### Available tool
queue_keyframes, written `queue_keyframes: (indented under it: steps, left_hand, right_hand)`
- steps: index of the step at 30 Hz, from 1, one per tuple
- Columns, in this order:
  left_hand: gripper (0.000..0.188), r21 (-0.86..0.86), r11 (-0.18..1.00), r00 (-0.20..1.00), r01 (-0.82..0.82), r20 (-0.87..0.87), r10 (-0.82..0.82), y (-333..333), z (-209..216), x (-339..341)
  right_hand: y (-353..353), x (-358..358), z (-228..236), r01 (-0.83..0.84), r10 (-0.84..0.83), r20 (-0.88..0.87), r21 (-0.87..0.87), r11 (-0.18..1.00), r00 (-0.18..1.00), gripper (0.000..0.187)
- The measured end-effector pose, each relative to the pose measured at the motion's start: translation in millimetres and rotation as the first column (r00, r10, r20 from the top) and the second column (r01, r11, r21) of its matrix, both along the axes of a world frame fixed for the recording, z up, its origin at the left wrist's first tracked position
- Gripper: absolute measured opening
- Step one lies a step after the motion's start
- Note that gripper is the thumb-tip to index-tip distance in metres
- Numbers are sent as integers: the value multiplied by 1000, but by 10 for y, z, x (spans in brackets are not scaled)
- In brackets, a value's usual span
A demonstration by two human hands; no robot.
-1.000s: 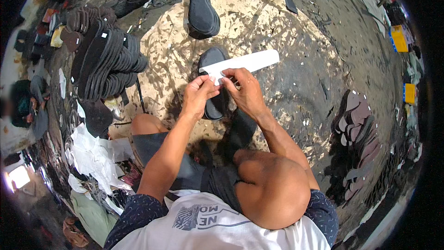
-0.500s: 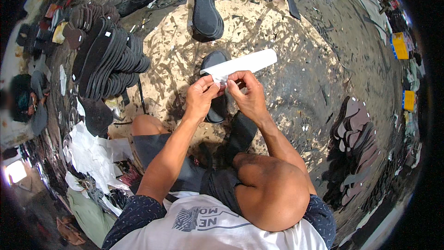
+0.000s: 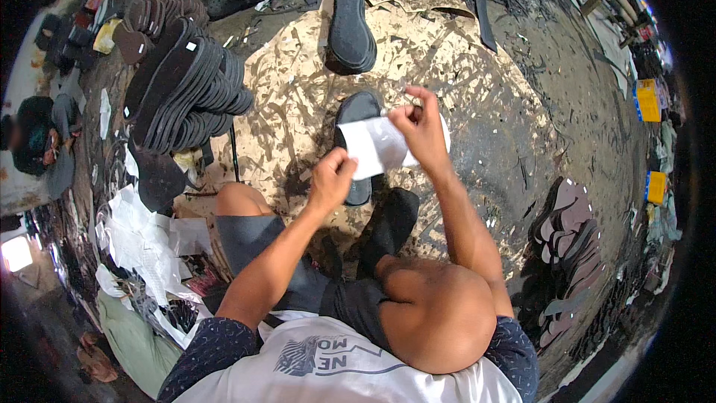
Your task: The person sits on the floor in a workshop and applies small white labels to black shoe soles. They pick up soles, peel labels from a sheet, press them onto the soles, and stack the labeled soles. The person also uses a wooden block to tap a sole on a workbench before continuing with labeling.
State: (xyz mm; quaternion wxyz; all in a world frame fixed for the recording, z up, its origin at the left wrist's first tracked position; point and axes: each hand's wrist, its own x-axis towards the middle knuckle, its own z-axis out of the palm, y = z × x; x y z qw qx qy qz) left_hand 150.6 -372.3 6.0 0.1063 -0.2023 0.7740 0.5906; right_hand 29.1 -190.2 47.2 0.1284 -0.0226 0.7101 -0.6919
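Seated on the floor, the person has peeled the white paper strip (image 3: 380,147) up off the black sole (image 3: 356,116). Left hand (image 3: 332,177) pinches its lower corner; right hand (image 3: 419,125) grips its top edge, lifted since a moment ago.

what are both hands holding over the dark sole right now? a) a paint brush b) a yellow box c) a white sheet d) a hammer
c: the left hand and right hand each pinch an edge of a white sheet held above the dark sole on the floor.
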Motion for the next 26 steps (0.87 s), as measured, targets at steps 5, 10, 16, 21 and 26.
queue_keyframes:
  steps: [5, 10, 16, 21, 26]
  left_hand:
    - [22, -561, 804, 857, 199, -297, -420, 205, 23, 143]
    - [22, -579, 790, 870, 204, -261, -417, 250, -142, 139]
    - [21, -559, 814, 865, 160, -318, -388, 142, -40, 241]
    - [20, -534, 829, 855, 163, -343, -389, 80, 144, 506]
    - [18, -563, 813, 867, 145, -324, -379, 81, 99, 564]
  right_hand:
    - [-303, -619, -420, -247, 216, 139, 271, 930, 966, 56]
    - [-476, -590, -792, -118, 256, -185, 545, 830, 949, 60]
    - [-238, -713, -814, -32, 9, 174, 131, 991, 985, 41]
    - [-110, -725, -855, -346, 273, 300, 227, 911, 914, 26]
    - [-337, -782, -753, -459, 347, 327, 381, 802, 879, 28]
